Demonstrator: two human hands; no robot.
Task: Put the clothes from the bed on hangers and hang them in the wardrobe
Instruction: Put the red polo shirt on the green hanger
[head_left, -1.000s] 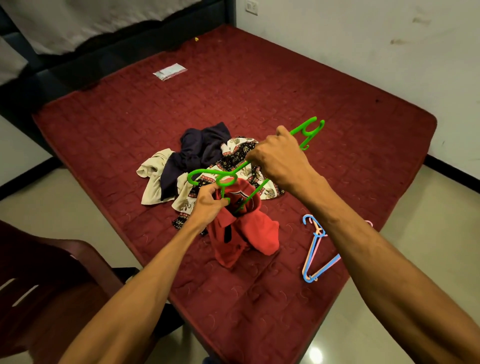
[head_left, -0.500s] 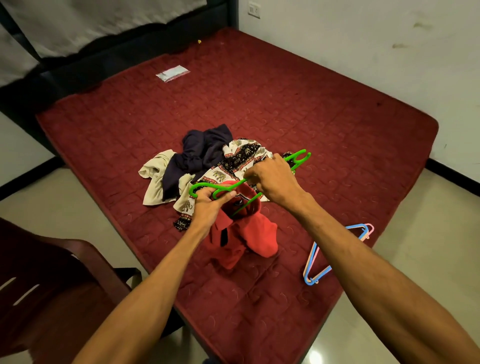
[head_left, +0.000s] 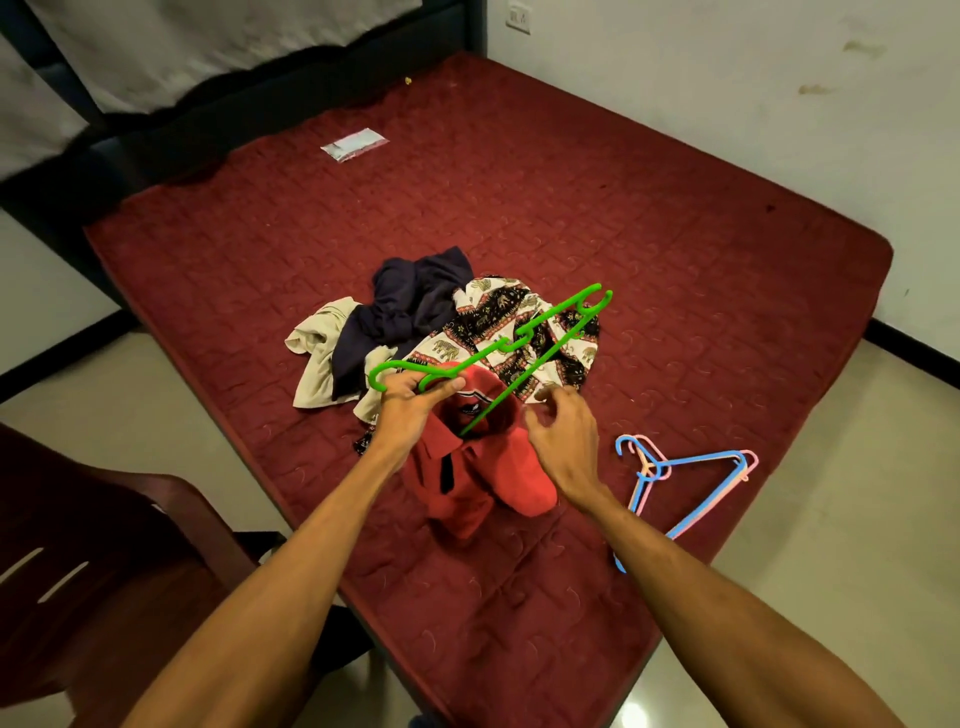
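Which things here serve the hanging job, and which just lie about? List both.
For the job:
- green plastic hanger, gripped by the left hand
- red collared shirt, by the right hand
- patterned elephant-print garment
- dark navy garment
- cream garment
- blue and pink plastic hangers

Lying about:
- small clear plastic packet
- dark wooden chair

Green hanger (head_left: 524, 340): smooth glossy plastic; blue and pink hangers (head_left: 688, 486) same. Red polo shirt (head_left: 470, 475): soft matt cloth. Mattress (head_left: 597, 208): quilted maroon fabric, stitched pattern. Chair (head_left: 98, 551): dark polished wood. Floor (head_left: 810, 545): glossy tile
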